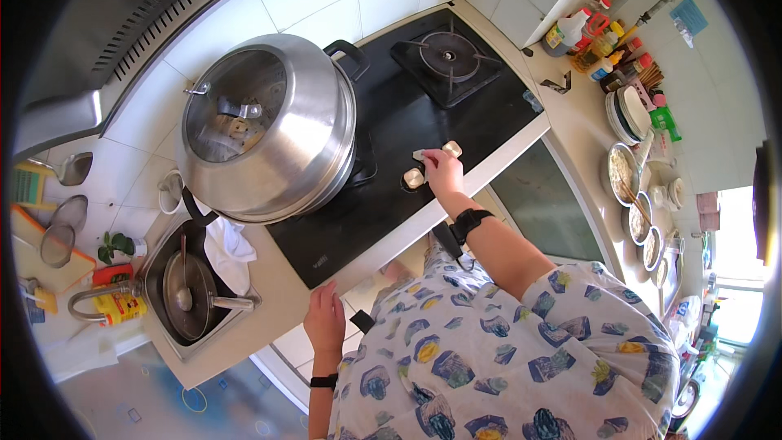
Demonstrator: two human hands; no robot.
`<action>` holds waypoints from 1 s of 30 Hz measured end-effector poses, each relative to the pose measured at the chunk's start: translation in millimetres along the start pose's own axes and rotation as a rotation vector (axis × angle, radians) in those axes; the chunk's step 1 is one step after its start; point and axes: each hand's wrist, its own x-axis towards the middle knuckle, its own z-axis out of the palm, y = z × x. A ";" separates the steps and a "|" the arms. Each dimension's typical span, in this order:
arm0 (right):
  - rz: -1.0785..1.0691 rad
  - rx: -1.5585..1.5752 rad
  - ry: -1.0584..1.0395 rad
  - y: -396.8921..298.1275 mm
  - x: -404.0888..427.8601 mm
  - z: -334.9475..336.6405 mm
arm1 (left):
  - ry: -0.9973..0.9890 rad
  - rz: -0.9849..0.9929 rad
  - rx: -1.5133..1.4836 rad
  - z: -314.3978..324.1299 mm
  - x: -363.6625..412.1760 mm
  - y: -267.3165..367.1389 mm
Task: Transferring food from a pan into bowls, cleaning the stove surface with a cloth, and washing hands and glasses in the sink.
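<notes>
My right hand [445, 172] is over the front of the black gas cooktop [391, 220]. Its thumb and fingertips pinch a small pale knob [419, 154], partly hidden by the fingers. Two square gold-toned knobs, a nearer one [413, 178] and a farther one [452, 148], flank the hand. A large steel steamer pot [305, 128] stands over the left burner, its domed lid with a glass window [263, 73] on top. Food shows dimly through the glass. My left hand [325, 318] holds nothing, its fingers by the counter's front edge [305, 299].
The right burner [450, 56] bears no pot. At left, a sink [183, 348] holds a wok [189, 293] with a ladle; a white cloth [229, 250] drapes its edge. Along the right counter stand sauce bottles [565, 33], stacked plates [629, 113] and bowls of food [622, 171] with chopsticks.
</notes>
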 end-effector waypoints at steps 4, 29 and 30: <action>-0.302 -0.027 -0.246 -2.4 17.3 -10.3 | -0.027 -0.003 0.002 -4.7 -0.6 5.8; -0.152 0.034 -0.597 -16.4 -94.5 -16.9 | -0.016 -0.076 0.010 -5.3 -21.0 1.2; -0.208 -0.013 -0.663 -23.9 -92.0 -19.8 | -0.009 -0.092 0.009 -6.4 -25.8 -2.1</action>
